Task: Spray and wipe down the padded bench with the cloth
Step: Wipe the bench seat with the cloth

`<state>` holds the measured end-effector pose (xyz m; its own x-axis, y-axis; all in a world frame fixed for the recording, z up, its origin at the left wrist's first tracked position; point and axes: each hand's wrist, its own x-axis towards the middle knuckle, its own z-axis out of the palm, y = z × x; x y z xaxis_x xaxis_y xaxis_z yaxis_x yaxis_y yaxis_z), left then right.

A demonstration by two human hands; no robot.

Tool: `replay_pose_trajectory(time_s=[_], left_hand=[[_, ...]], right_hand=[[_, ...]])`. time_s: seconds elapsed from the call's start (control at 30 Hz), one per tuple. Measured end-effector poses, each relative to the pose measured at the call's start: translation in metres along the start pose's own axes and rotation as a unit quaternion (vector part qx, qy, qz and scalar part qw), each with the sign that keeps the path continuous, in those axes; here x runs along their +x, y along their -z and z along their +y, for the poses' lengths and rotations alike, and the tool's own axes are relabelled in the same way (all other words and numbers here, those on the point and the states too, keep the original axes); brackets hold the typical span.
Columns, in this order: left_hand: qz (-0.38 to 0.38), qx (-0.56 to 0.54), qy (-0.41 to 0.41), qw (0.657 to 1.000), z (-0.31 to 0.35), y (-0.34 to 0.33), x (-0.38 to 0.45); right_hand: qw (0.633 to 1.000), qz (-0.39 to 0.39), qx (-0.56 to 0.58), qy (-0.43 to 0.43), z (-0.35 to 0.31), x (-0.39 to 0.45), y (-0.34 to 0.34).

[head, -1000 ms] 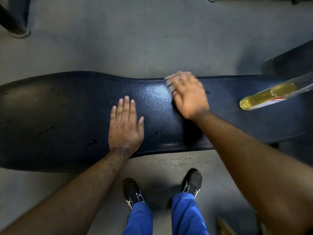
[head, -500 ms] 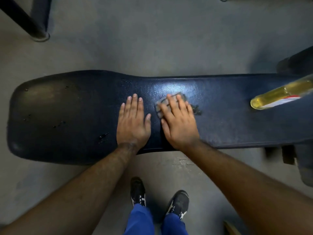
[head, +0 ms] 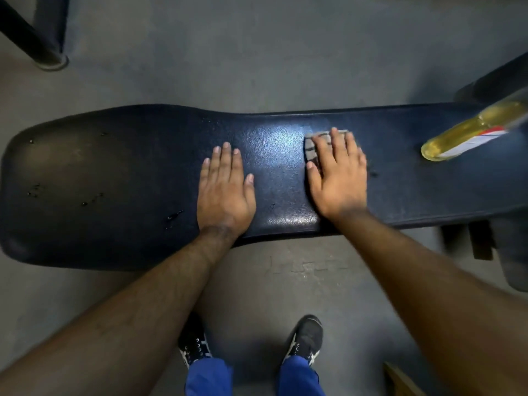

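Right hand [head: 338, 178], flat on cloth [head: 311, 150], has slid rightward since 0.5 s ago — wiping continues; left hand [head: 225, 192] flat on bench [head: 114, 181], unmoved.

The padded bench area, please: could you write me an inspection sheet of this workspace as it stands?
Surface: padded bench, dark vinyl, with small scuffs or droplets at its wide end and a sheen between the hands.
Job's things: cloth under the right fingers; spray bottle of yellow liquid on the bench's right end.
Clutter: nothing seen.
Grippers: left hand flat on the bench; right hand pressing flat on the cloth.
Cables: nothing seen.
Surroundings: grey floor, dark frame post, person's shoes.
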<state>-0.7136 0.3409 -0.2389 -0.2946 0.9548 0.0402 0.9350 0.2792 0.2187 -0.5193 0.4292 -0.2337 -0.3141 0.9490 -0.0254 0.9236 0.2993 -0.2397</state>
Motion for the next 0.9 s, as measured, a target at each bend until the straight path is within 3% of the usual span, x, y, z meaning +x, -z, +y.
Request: replay_pose_trajectory(time_s=[0.03,0.07,0.17,0.2,0.23,0.3,0.33,0.37,0.4,0.47,0.5,0.53,0.6,0.63,0.67,0.73,0.8,0.83,0.9], left_hand=[[0.001,-0.015,-0.002,1.000,0.000,0.002,0.001],[0.004,-0.037,-0.003,0.999,0.000,0.005,0.001],[0.005,-0.135,-0.004,0.991,-0.008,0.017,0.000],[0.005,-0.154,-0.005,0.988,-0.014,0.022,-0.002],[0.008,-0.152,-0.004,0.988,-0.021,0.027,-0.003],[0.018,-0.106,-0.001,0.994,-0.040,0.037,-0.005],[0.015,-0.076,-0.001,0.997,-0.049,0.039,-0.005],[0.007,-0.048,-0.002,0.999,-0.057,0.039,-0.006],[-0.004,-0.022,-0.008,1.000,-0.065,0.038,-0.006],[-0.016,0.003,-0.022,1.000,-0.074,0.029,-0.008],[-0.012,0.003,-0.024,1.000,-0.076,0.026,-0.008],[-0.006,0.000,-0.023,1.000,-0.077,0.023,-0.008],[0.000,-0.004,-0.023,1.000,-0.077,0.022,-0.009],[0.003,-0.004,-0.020,1.000,-0.077,0.023,-0.009],[0.005,-0.005,-0.019,1.000,-0.076,0.024,-0.009],[-0.003,-0.006,-0.015,1.000,-0.074,0.026,-0.008],[-0.016,-0.006,-0.009,1.000,-0.075,0.027,-0.008],[-0.014,-0.005,-0.010,1.000,-0.075,0.026,-0.008],[-0.010,-0.006,-0.012,1.000,-0.075,0.025,-0.007]], right_hand=[[0.998,0.020,0.010,-0.065,-0.019,-0.011,-0.004],[0.998,0.021,0.007,-0.054,-0.043,-0.028,-0.008],[0.977,-0.067,-0.003,0.204,-0.043,-0.062,-0.010],[0.968,-0.066,-0.022,0.242,-0.023,-0.049,-0.008],[0.977,-0.055,-0.030,0.202,-0.009,-0.034,-0.004],[1.000,0.005,-0.005,-0.021,-0.009,-0.022,-0.002],[0.996,0.022,-0.003,-0.087,-0.025,-0.030,-0.008],[0.997,0.018,-0.011,-0.070,-0.049,-0.046,-0.014],[1.000,-0.004,-0.015,0.004,-0.066,-0.065,-0.016],[0.979,-0.062,-0.031,0.191,-0.054,-0.076,-0.014],[0.968,-0.063,-0.053,0.236,-0.036,-0.061,-0.011],[0.973,-0.051,-0.072,0.212,-0.022,-0.041,-0.007],[0.999,-0.007,-0.045,-0.006,-0.020,-0.014,-0.002],[0.995,0.005,-0.024,-0.097,-0.036,-0.016,-0.006],[0.994,0.002,-0.016,-0.107,-0.060,-0.029,-0.012],[0.998,-0.044,-0.013,0.052,-0.095,-0.071,-0.016],[0.975,-0.080,-0.015,0.206,-0.077,-0.075,-0.015],[0.975,-0.068,-0.025,0.208,-0.063,-0.057,-0.012],[0.999,-0.026,-0.016,0.033,-0.057,-0.020,-0.008]])
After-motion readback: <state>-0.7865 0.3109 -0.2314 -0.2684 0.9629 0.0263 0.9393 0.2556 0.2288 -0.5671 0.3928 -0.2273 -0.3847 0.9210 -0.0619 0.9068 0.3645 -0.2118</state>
